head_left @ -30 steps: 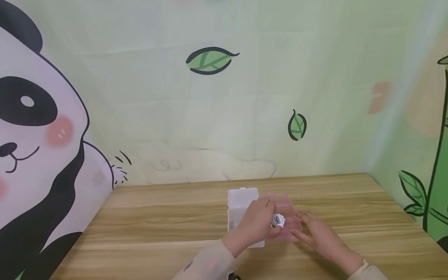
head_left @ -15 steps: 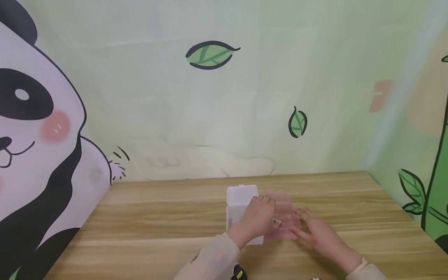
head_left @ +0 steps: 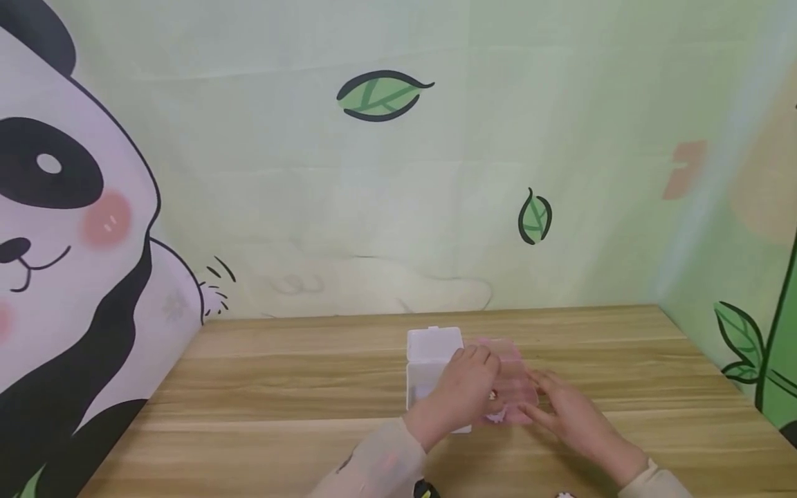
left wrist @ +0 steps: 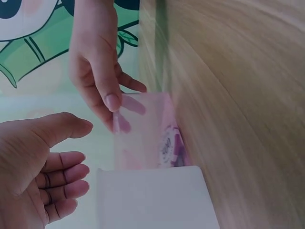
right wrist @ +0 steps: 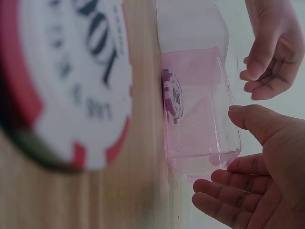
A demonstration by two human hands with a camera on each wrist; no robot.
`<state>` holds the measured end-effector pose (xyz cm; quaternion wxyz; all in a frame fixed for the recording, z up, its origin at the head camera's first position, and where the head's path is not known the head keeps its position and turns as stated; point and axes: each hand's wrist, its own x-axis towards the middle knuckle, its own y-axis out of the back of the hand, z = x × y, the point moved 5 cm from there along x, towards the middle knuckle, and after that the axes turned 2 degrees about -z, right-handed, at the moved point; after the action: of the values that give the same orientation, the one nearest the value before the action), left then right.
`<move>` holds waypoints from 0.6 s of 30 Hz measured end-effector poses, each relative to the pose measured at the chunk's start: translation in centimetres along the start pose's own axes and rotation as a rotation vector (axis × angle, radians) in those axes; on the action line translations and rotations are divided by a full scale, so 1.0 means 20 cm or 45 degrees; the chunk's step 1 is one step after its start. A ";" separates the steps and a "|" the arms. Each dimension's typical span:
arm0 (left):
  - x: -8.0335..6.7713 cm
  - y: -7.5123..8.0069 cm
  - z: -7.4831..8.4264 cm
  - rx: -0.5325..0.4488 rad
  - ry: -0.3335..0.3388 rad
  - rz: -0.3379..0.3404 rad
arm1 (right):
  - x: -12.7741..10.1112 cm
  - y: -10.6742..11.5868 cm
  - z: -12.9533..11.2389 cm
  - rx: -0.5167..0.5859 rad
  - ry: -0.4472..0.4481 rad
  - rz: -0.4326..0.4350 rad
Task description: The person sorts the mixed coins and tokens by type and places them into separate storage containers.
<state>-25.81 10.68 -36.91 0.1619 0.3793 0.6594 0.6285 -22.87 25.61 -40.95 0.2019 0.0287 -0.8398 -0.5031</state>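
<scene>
My left hand hovers over the seam between a white box and a translucent pink box, overlapping both in the head view. Its fingers are loosely bent, with nothing held in the left wrist view. A white-and-purple poker chip marked 500 leans inside the pink box; the same chip shows through the wall in the left wrist view. My right hand holds the pink box's right end lightly, thumb at one corner and fingers on the other side.
A red-and-white poker chip fills the near side of the right wrist view; a chip edge shows at the head view's bottom. A black object with yellow lies by the left sleeve. Behind the wooden table hangs a panda-print backdrop.
The chip marked 500 was between my left fingers, then tilted down; now it lies in the pink box and the left hand is loose. My right hand stays at the box's end.
</scene>
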 end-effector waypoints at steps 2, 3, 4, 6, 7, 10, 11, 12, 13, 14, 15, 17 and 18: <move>-0.01 0.02 0.00 -0.004 -0.016 0.019 | 0.00 0.00 0.00 0.003 0.001 0.000; -0.02 0.03 0.01 0.000 -0.023 0.024 | 0.00 0.00 0.00 0.004 0.001 -0.002; -0.02 0.04 0.01 -0.007 -0.028 0.029 | 0.00 0.00 0.00 0.004 0.001 -0.002; -0.04 0.05 0.02 -0.016 -0.038 0.036 | 0.00 0.00 0.00 0.001 0.001 0.001; -0.04 0.05 0.03 -0.018 -0.043 0.039 | 0.00 0.00 0.00 0.001 0.001 0.000; -0.07 0.07 0.04 -0.027 -0.055 0.045 | 0.00 0.00 0.00 0.001 -0.001 -0.004; -0.08 0.08 0.05 -0.025 -0.057 0.049 | 0.00 0.00 0.00 0.006 -0.001 -0.006; -0.09 0.08 0.05 -0.024 -0.061 0.055 | 0.00 0.00 0.00 0.011 -0.003 -0.011; -0.10 0.09 0.06 -0.024 -0.065 0.063 | 0.00 0.00 0.00 0.015 -0.005 -0.014; -0.11 0.09 0.06 -0.029 -0.065 0.073 | 0.00 0.00 0.00 0.017 -0.005 -0.016; -0.12 0.09 0.07 -0.028 -0.064 0.084 | 0.00 0.00 -0.01 0.021 -0.006 -0.018; -0.13 0.10 0.08 -0.030 -0.063 0.112 | 0.00 0.00 -0.01 0.021 -0.001 -0.014; -0.14 0.10 0.09 -0.033 -0.070 0.133 | 0.00 0.00 -0.01 0.019 0.004 -0.012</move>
<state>-22.11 9.73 -35.97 0.1516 0.4283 0.6258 0.6340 -22.76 25.46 -40.84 0.2006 0.0349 -0.8430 -0.4979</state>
